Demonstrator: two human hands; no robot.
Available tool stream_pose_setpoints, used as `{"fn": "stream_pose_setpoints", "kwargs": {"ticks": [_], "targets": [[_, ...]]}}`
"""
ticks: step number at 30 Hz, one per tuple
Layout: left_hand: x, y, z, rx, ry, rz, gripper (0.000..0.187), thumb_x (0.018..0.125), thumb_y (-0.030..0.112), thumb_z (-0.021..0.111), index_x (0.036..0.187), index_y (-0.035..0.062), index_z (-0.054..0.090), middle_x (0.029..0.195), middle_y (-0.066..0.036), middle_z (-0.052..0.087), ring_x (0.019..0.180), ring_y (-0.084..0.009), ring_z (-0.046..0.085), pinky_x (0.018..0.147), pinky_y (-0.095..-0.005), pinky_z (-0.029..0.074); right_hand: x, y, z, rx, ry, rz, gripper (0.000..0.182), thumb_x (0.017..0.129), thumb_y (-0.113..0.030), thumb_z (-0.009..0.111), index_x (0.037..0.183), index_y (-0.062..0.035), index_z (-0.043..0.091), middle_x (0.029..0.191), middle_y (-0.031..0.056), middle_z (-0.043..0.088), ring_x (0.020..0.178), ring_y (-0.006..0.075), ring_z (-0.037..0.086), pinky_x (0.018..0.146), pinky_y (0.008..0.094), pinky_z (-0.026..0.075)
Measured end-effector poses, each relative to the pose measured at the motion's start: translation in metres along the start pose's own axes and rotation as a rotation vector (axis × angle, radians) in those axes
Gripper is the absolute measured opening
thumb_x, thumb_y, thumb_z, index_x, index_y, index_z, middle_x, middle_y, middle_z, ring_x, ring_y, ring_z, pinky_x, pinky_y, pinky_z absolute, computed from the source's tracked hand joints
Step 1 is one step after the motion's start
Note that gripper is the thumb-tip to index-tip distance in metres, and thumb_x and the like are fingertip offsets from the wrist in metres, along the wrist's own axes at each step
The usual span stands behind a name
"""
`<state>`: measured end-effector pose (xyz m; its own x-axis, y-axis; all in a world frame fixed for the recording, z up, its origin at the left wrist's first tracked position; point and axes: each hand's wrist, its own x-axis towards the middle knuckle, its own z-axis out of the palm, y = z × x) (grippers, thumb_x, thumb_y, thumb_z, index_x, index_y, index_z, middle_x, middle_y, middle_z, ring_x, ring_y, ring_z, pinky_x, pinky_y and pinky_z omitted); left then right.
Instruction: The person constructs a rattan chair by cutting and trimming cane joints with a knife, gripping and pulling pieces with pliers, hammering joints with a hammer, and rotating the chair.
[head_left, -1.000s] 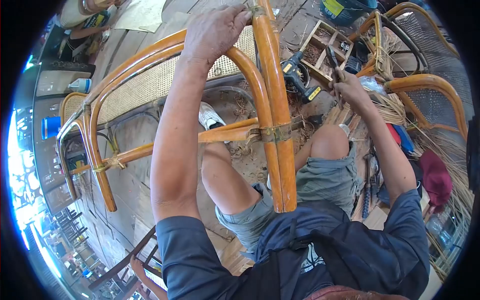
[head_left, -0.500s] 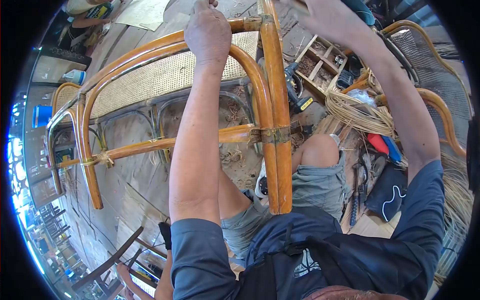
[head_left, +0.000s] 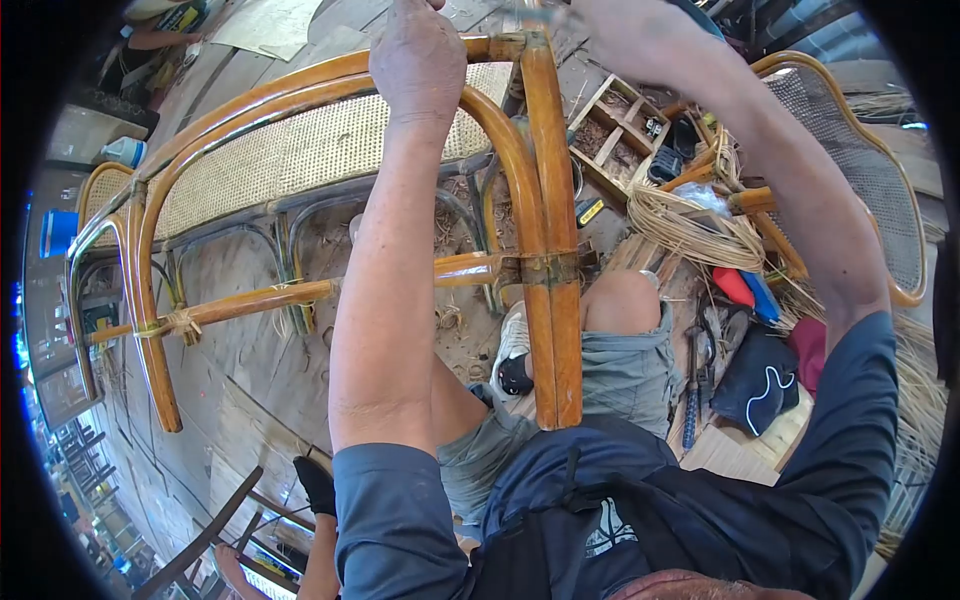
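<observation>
A glossy orange-brown rattan furniture frame point(head_left: 540, 200) rises in front of me, with paired curved rails and bound joints. My left hand point(head_left: 418, 62) is closed at the top rail, its fingertips cut off by the upper edge; what it grips cannot be made out. Over to the right, my right hand point(head_left: 640, 38) is smeared by motion beside the frame's top corner. A blurred thin object point(head_left: 541, 15) reaches from it toward that corner, too smeared to name. Behind the rails spreads a woven cane panel point(head_left: 300, 155).
A wooden compartment box point(head_left: 618, 135) and a coil of rattan strips point(head_left: 690, 228) lie on the floor at right. Nearby are red and blue items point(head_left: 748, 290), a dark bag point(head_left: 755, 390) and another woven chair point(head_left: 850, 150). Another person's arm point(head_left: 165, 40) shows at upper left.
My right hand has shifted slightly, and the thin object from it now reaches the frame's top corner. My left hand stays at the rail. The view has tilted a little.
</observation>
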<state>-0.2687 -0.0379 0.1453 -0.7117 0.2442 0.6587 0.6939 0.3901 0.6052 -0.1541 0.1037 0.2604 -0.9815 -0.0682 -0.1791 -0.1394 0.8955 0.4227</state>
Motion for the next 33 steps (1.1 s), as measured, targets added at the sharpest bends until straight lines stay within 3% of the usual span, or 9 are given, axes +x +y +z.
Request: {"fn": "stream_pose_setpoints", "kwargs": {"ticks": [1, 3, 10, 11, 18, 23, 25, 28, 33], "targets": [[-0.001, 0.000, -0.002, -0.009, -0.015, -0.010, 0.029, 0.087, 0.005, 0.043, 0.114, 0.0084, 0.052, 0.099, -0.013, 0.065, 0.087, -0.0340, 0.063, 0.074, -0.0421, 0.050, 0.002, 0.014, 0.012, -0.245, 0.212, -0.184, 0.030, 0.084, -0.014, 0.052, 0.105, 0.0063, 0.060, 0.084, 0.0158, 0.064, 0.070, 0.0263, 0.063, 0.059, 0.0322, 0.051], [-0.001, -0.005, 0.001, -0.003, 0.006, 0.021, 0.030, 0.086, 0.005, 0.044, 0.115, 0.0089, 0.051, 0.100, -0.013, 0.064, 0.086, -0.0338, 0.063, 0.073, -0.0423, 0.050, 0.014, 0.010, 0.045, -0.289, 0.383, 0.065, 0.033, 0.083, -0.017, 0.053, 0.110, 0.0022, 0.055, 0.088, 0.0162, 0.066, 0.078, 0.0280, 0.067, 0.061, 0.0354, 0.053], [0.001, -0.004, 0.000, 0.041, -0.040, 0.024, 0.025, 0.087, 0.011, 0.046, 0.110, 0.0089, 0.056, 0.090, -0.013, 0.067, 0.082, -0.0337, 0.064, 0.071, -0.0436, 0.050, 0.003, 0.008, 0.065, 0.065, 0.361, 0.153, 0.026, 0.092, -0.024, 0.048, 0.096, 0.0003, 0.056, 0.073, 0.0124, 0.061, 0.067, 0.0292, 0.064, 0.065, 0.0401, 0.051], [0.002, -0.003, 0.000, 0.096, -0.073, 0.007, 0.023, 0.088, 0.014, 0.047, 0.108, 0.0086, 0.057, 0.087, -0.014, 0.067, 0.082, -0.0339, 0.064, 0.071, -0.0439, 0.050, 0.002, 0.011, 0.087, 0.018, 0.375, 0.152, 0.026, 0.084, -0.008, 0.053, 0.110, -0.0080, 0.051, 0.091, 0.0111, 0.060, 0.084, 0.0278, 0.063, 0.070, 0.0391, 0.052], [0.005, 0.002, -0.002, 0.301, -0.246, 0.144, 0.022, 0.092, 0.027, 0.052, 0.095, 0.0068, 0.061, 0.077, -0.016, 0.065, 0.075, -0.0325, 0.064, 0.068, -0.0440, 0.050, -0.017, 0.001, 0.092, -0.028, 0.524, 0.155, 0.031, 0.085, -0.009, 0.053, 0.115, -0.0109, 0.048, 0.094, 0.0107, 0.059, 0.091, 0.0288, 0.061, 0.077, 0.0398, 0.051], [0.011, 0.003, -0.008, 0.326, -0.697, 0.159, 0.047, 0.095, 0.050, 0.033, 0.115, 0.0215, 0.064, 0.108, -0.010, 0.066, 0.103, -0.0307, 0.060, 0.092, -0.0399, 0.044, -0.068, -0.001, 0.122, 0.419, 0.367, 0.351, 0.025, 0.087, -0.016, 0.053, 0.110, -0.0069, 0.050, 0.098, 0.0159, 0.060, 0.092, 0.0348, 0.060, 0.082, 0.0424, 0.048], [0.022, -0.048, 0.023, 0.207, -0.777, 0.674, 0.042, 0.097, 0.039, 0.033, 0.124, 0.0155, 0.057, 0.116, -0.009, 0.063, 0.111, -0.0282, 0.057, 0.094, -0.0389, 0.042, -0.151, -0.025, 0.175, 0.846, 0.048, 0.691, 0.030, 0.090, -0.025, 0.052, 0.108, -0.0011, 0.053, 0.105, 0.0203, 0.059, 0.097, 0.0379, 0.059, 0.085, 0.0428, 0.046], [0.023, -0.025, 0.013, 0.193, -0.840, 0.326, 0.050, 0.096, 0.048, 0.031, 0.118, 0.0128, 0.058, 0.112, -0.017, 0.063, 0.109, -0.0356, 0.056, 0.093, -0.0419, 0.040, -0.273, -0.100, 0.292, 0.905, 0.217, 0.869, 0.038, 0.089, -0.032, 0.051, 0.115, -0.0045, 0.056, 0.101, 0.0259, 0.060, 0.100, 0.0416, 0.056, 0.083, 0.0472, 0.045], [0.047, -0.016, 0.035, 0.242, -1.047, 0.232, 0.064, 0.095, 0.056, 0.030, 0.113, 0.0026, 0.060, 0.081, -0.017, 0.063, 0.080, -0.0277, 0.060, 0.080, -0.0388, 0.045, -0.418, -0.235, 0.264, 1.055, -0.549, 1.325, 0.046, 0.090, -0.042, 0.051, 0.112, -0.0030, 0.058, 0.108, 0.0220, 0.061, 0.103, 0.0405, 0.056, 0.086, 0.0471, 0.045]]}}
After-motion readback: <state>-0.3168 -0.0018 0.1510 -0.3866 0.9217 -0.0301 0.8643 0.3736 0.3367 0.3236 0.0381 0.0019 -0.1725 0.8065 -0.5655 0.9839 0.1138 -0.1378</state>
